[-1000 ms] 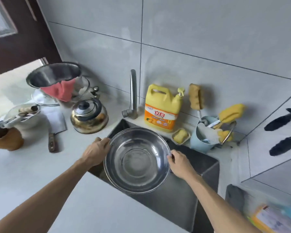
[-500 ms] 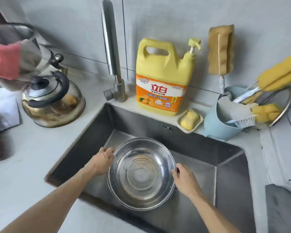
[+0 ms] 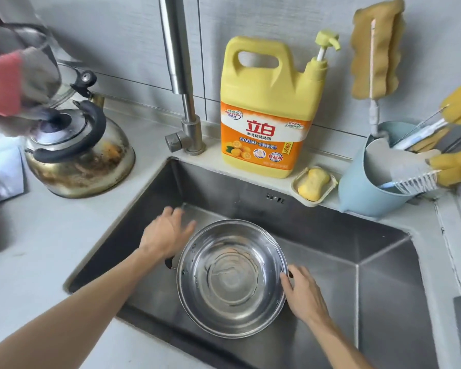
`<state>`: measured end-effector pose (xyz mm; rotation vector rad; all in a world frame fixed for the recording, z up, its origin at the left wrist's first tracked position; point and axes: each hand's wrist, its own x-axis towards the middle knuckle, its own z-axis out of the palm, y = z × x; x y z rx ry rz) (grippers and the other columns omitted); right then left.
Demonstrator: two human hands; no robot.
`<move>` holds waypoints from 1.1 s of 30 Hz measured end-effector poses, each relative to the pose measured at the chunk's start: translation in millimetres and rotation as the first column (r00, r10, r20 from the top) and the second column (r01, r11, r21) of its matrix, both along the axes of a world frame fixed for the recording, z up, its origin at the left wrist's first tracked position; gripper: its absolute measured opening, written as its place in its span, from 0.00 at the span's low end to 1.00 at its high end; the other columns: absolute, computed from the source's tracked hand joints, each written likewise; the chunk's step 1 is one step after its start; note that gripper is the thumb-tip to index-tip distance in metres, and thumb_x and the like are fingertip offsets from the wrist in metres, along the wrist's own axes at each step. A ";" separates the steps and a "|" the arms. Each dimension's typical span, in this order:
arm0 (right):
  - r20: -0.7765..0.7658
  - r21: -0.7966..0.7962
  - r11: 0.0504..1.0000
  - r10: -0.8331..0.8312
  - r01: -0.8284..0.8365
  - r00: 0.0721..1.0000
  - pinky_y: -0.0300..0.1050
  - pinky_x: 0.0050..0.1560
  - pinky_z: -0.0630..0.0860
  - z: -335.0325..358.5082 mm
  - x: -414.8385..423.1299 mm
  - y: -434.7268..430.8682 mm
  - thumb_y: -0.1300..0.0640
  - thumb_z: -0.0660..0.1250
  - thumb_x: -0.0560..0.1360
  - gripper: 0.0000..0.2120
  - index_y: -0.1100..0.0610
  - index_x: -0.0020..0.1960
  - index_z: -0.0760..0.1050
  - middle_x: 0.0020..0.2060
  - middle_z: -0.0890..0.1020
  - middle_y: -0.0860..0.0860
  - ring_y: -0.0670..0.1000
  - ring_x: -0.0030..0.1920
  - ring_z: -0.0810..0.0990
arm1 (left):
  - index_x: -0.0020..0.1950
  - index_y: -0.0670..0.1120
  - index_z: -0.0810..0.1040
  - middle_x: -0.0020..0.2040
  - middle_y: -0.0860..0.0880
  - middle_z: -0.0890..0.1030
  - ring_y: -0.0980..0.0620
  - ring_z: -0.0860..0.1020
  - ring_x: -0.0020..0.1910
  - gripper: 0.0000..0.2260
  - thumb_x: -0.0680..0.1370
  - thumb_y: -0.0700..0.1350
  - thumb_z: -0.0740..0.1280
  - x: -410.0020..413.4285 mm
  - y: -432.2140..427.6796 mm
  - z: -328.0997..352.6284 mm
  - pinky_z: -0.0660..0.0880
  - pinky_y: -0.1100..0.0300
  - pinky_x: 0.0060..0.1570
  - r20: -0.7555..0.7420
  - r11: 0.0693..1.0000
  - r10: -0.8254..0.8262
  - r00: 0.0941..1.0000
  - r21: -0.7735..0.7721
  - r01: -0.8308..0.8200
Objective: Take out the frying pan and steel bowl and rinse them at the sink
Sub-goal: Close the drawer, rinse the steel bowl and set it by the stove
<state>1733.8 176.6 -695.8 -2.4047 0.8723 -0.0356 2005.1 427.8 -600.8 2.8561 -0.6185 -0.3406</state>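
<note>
The round steel bowl (image 3: 232, 278) sits low in the steel sink (image 3: 383, 262), open side up, with a few water drops inside. My right hand (image 3: 302, 294) holds its right rim. My left hand (image 3: 165, 234) is off the bowl at its upper left, fingers spread and slightly blurred, holding nothing. A small dark part (image 3: 168, 263) shows under the bowl's left edge; I cannot tell what it is. No frying pan is clearly in view.
The tap (image 3: 180, 75) rises behind the sink's back-left corner. A stained kettle (image 3: 80, 153) stands on the left counter. A yellow detergent jug (image 3: 269, 107), a soap dish (image 3: 314, 185) and a blue tub of brushes (image 3: 370, 179) line the back ledge.
The bowl has gone lower into the sink, held by both hands before. My left hand has let go of the rim and lifted to the upper left. The view has moved closer.
</note>
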 end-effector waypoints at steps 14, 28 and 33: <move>-0.007 0.038 0.999 0.039 -0.039 0.999 0.50 0.52 0.77 -4.9 -4.0 -14.6 0.47 0.62 0.85 0.09 0.50 0.55 0.76 0.50 0.76 0.46 0.51 0.48 0.80 | 0.43 0.42 0.80 0.42 0.38 0.83 0.35 0.80 0.41 0.30 0.79 0.67 0.55 108.9 -49.3 130.0 0.81 0.45 0.45 0.202 0.965 0.202 0.958 -0.208 -0.160; -0.001 0.033 0.997 0.063 -0.063 0.998 0.51 0.53 0.78 -6.5 -3.5 -16.6 0.46 0.61 0.85 0.09 0.48 0.57 0.77 0.51 0.77 0.44 0.50 0.48 0.81 | 0.50 0.49 0.80 0.49 0.39 0.85 0.36 0.83 0.48 0.25 0.80 0.68 0.57 38.3 -0.6 36.1 0.80 0.47 0.50 0.025 0.993 0.073 0.997 -0.091 -0.070; -0.008 0.016 0.996 0.088 -0.088 0.996 0.49 0.54 0.77 3.0 0.0 -16.9 0.47 0.62 0.85 0.08 0.49 0.58 0.78 0.51 0.78 0.44 0.48 0.48 0.80 | 0.86 0.51 0.58 0.79 0.39 0.67 0.38 0.76 0.72 0.34 0.83 0.63 0.62 4.6 17.7 -65.0 0.70 0.51 0.73 -0.408 0.958 -0.096 0.908 0.209 0.195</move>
